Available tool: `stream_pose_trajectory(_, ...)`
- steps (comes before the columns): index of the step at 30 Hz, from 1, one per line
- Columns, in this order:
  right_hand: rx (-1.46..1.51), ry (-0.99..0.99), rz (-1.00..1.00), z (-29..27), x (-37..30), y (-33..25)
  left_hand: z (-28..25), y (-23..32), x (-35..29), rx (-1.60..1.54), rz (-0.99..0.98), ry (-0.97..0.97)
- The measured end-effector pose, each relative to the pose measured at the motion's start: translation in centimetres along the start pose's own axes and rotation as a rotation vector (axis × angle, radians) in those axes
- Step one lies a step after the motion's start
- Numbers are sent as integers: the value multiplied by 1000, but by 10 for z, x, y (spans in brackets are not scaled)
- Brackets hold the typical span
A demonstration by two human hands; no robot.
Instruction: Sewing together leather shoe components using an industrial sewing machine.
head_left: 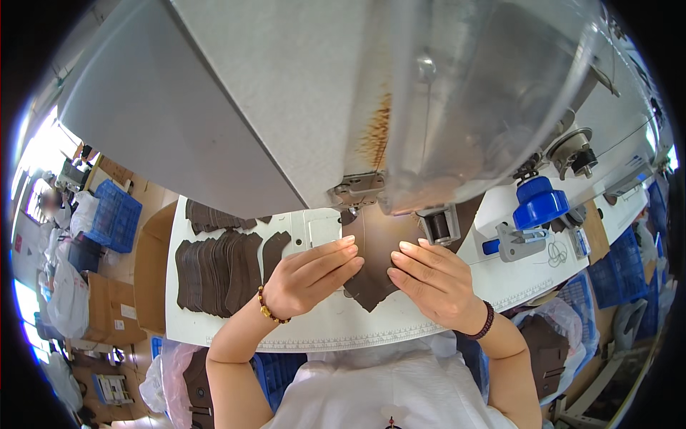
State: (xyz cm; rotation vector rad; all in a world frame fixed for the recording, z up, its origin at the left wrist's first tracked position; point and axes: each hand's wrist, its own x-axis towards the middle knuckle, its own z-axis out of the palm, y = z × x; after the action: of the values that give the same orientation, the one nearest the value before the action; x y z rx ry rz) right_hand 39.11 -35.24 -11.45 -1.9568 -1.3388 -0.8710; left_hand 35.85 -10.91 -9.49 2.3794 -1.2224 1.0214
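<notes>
- Two hands: the left hand (pixel 307 279) and the right hand (pixel 439 286).
- One brown piece (pixel 371 275), one machine (pixel 279 121), and two rows of brown parts (pixel 214 275) by the left edge of the table (pixel 321 327), too many to count.
- The piece is flat and dark, with a point toward the near edge. It lies mid-table, partly under the machine.
- Both hands slant in, fingers straight and side by side, tips on the piece. Thumbs are hidden; I can't tell if they pinch.

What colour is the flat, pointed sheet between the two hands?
The flat, pointed sheet is dark brown; it shows best in the head view.
</notes>
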Motion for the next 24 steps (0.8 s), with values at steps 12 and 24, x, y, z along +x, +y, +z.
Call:
stream_pose_trajectory(12,-32,-193,11,-8,5,-2,0,-2,2,124,104,3)
stream_pose_trajectory(24,24,-271,78,-9,8,25,8,-15,14,153,78,61)
